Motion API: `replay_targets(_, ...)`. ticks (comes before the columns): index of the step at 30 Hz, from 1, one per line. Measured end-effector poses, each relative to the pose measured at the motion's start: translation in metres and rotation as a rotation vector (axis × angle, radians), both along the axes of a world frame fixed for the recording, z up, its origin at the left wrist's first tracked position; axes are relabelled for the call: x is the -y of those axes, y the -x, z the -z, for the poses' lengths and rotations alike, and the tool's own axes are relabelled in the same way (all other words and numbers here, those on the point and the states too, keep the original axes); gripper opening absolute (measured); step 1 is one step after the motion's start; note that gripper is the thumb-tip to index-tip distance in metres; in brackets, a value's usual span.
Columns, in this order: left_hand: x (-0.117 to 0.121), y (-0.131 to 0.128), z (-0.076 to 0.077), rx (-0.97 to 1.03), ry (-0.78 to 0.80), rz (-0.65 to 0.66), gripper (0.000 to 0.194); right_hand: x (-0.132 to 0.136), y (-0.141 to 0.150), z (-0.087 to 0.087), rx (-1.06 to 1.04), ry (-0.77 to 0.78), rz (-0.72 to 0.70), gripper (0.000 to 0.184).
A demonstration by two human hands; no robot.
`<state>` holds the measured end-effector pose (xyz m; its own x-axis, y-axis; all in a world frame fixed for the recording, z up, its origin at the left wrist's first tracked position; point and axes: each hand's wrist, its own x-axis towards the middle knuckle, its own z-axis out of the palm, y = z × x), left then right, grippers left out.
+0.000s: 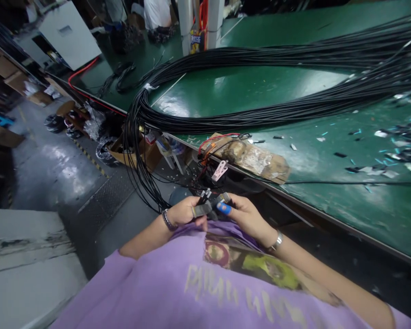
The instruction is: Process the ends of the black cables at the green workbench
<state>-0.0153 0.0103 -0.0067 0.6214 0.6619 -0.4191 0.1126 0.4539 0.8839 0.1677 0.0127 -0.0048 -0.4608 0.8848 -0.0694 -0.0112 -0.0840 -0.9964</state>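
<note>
From where I stand, the L hand (187, 212) is closed on the cable ends (205, 196), their pale tips poking up past the fingers; a grey wrap shows by its fingertips. The R hand (245, 214), blue wrap on its thumb, is pinched on a small dark piece (213, 211) btwn the two hands, just beside the cable ends; its exact shape is too blurred to tell. Both hands are low in front of the purple shirt (140, 283), below the near edge of the green table (226, 93). Black cables (226, 123) hang off the table to beside the L hand; the rest lie in a long loop on top. Just above the hands is a pink clip (220, 171), w/ a worn board (263, 162) behind it at the table edge, red & orange wires at its L end. Scraps (402, 146) are strewn over the table's R side; an open cardboard box (152, 157) sits under the table, behind the hanging cables.
</note>
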Motion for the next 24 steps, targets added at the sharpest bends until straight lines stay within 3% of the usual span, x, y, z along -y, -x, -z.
replay_targets(3, -0.001, -0.002, -0.002, 0.010, 0.083, 0.007, 0.060, -0.001, -0.003, 0.003, 0.036, 0.018, 0.022, 0.044)
replay_targets(6, -0.003, -0.004, -0.003, -0.039, 0.024, -0.174, 0.055, -0.002, -0.006, 0.004, 0.133, -0.004, 0.010, 0.044)
replay_targets(10, 0.000, -0.006, 0.000, -0.180, -0.263, -0.426, 0.045, 0.000, -0.010, 0.002, 0.281, -0.180, -0.060, 0.041)
replay_targets(14, 0.008, -0.005, 0.007, -0.363, -0.670, -0.548, 0.032, 0.004, -0.012, -0.003, 0.332, -0.288, -0.083, 0.038)
replay_targets(20, 0.016, -0.002, 0.016, -0.520, -1.100, -0.556, 0.011, 0.005, -0.007, -0.011, 0.252, -0.094, -0.044, 0.036)
replay_targets(24, 0.018, 0.000, 0.019, -0.550, -1.098, -0.521, 0.011, 0.005, -0.004, -0.010, 0.192, 0.020, -0.040, 0.036)
